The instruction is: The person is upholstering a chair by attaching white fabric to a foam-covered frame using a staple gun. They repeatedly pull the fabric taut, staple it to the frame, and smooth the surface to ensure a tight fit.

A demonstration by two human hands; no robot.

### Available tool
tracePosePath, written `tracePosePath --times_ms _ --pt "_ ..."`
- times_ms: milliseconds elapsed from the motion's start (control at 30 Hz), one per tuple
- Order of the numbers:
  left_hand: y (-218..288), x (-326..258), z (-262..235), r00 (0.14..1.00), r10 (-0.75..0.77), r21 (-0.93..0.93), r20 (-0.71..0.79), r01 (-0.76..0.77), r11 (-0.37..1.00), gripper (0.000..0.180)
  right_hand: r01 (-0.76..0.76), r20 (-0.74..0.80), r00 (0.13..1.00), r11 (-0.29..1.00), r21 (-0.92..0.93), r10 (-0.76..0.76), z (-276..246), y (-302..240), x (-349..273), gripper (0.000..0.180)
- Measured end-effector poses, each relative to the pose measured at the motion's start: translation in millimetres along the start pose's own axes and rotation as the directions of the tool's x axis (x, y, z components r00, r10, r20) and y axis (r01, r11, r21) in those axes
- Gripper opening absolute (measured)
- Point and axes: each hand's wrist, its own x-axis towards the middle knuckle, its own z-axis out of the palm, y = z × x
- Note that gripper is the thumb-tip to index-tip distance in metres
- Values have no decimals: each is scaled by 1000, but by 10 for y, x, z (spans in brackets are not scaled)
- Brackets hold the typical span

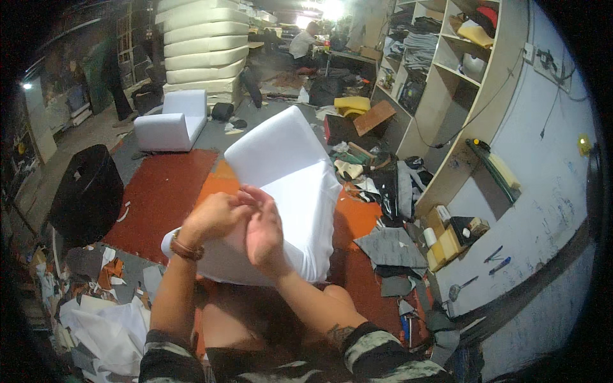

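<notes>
A white fabric-covered seat (pixel 306 198) with a raised back stands on the floor before me, its cloth gathered in wrinkles along the right edge. Over its near part my two hands meet. My left hand (pixel 214 218), with a brown bracelet at the wrist, has its fingers bent in against the fingers of the right one; anything small between them is hidden. My right hand (pixel 265 233) shows its palm, the fingers stretched upward. Neither hand visibly grips the white cover.
Another white seat (pixel 172 124) stands at the far left, near stacked cream cushions (pixel 204 51). A black padded piece (pixel 87 195) is at left. Fabric scraps (pixel 108 332) lie around. Shelves (pixel 447 70) line the right, above a white ledge (pixel 511 255) with tools. A person (pixel 305 43) sits far back.
</notes>
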Motion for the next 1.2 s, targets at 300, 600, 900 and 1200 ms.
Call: tracePosePath --times_ms 300,600,900,1200 --pt "-626 -1293 -532 997 -28 -86 67 34 996 32 159 107 983 410 -898 -147 -877 -837 216 50" --pt "-1608 -2386 -721 827 -303 -342 -473 144 928 21 -225 -313 892 281 -933 -327 -2064 -1579 -308 89" --pt "-685 -1751 93 624 56 70 -779 -2 998 31 -524 -504 722 101 -846 -475 -2626 -2210 -2505 72" --pt "-115 -1397 382 499 -198 -278 -844 -91 956 43 -421 -401 806 55 -905 -435 -2519 -2378 -1938 84"
